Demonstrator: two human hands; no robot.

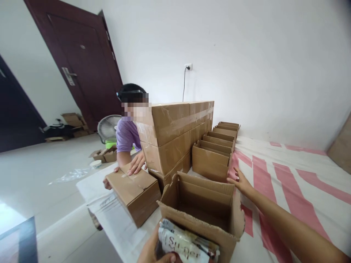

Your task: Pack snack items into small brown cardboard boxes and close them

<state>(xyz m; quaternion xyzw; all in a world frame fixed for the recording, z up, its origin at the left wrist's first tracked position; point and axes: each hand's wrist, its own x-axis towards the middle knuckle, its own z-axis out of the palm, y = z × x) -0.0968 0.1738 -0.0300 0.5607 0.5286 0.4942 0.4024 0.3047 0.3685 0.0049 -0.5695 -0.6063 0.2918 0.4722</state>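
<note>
My left hand (156,248) is closed around shiny printed pouches (183,243), which look like more than one held together. They are in front of the near wall of an open cardboard box (197,224). Dark lettering shows on the front pouch, and the inside of this box that I can see is bare. My right hand (241,184) is stretched out at the box's far right corner, fingers apart and nothing in them. Whether its fingertips touch the cardboard or the nearest box in the row behind, I cannot tell.
Open boxes (211,164) stand in a row behind. Taped boxes (172,128) form a stacked wall on their left. A co-worker (127,133) across from me has both hands on a closed box (134,188). Red-striped cloth (290,197) covers the right side.
</note>
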